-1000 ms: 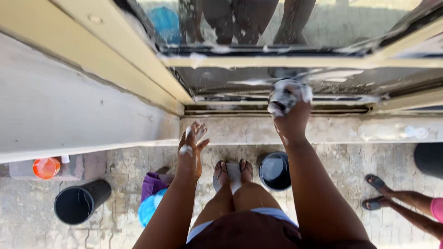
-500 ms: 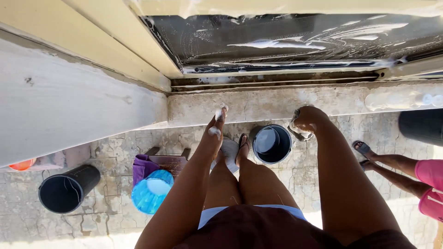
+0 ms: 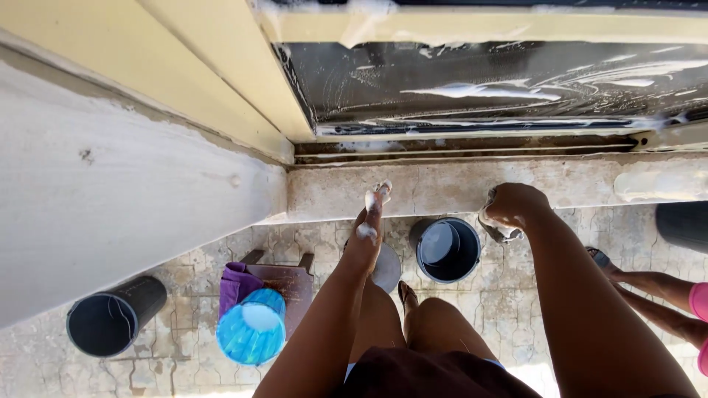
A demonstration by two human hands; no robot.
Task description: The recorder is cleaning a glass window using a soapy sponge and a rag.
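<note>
My right hand (image 3: 514, 206) is closed around a wet grey cloth (image 3: 497, 227) that hangs just above and to the right of a small dark bucket (image 3: 447, 250) on the floor. My left hand (image 3: 372, 214) is stretched forward with straight fingers, flecked with soap foam, holding nothing, near the stone sill (image 3: 442, 188). Above the sill is a soapy dark window pane (image 3: 479, 81) in a cream frame (image 3: 243, 88). My legs and feet show below my arms.
A black bin (image 3: 110, 320) stands at lower left. A blue ribbed bottle (image 3: 252, 333) and a purple cloth (image 3: 236, 284) lie on a small brown stool (image 3: 291, 284). Another person's legs and sandalled foot (image 3: 641, 284) are at the right, by a dark container (image 3: 682, 225).
My right hand came down from the window pane with the cloth to just beside the bucket. The view tilted downward and closer; my left hand stays stretched out.
</note>
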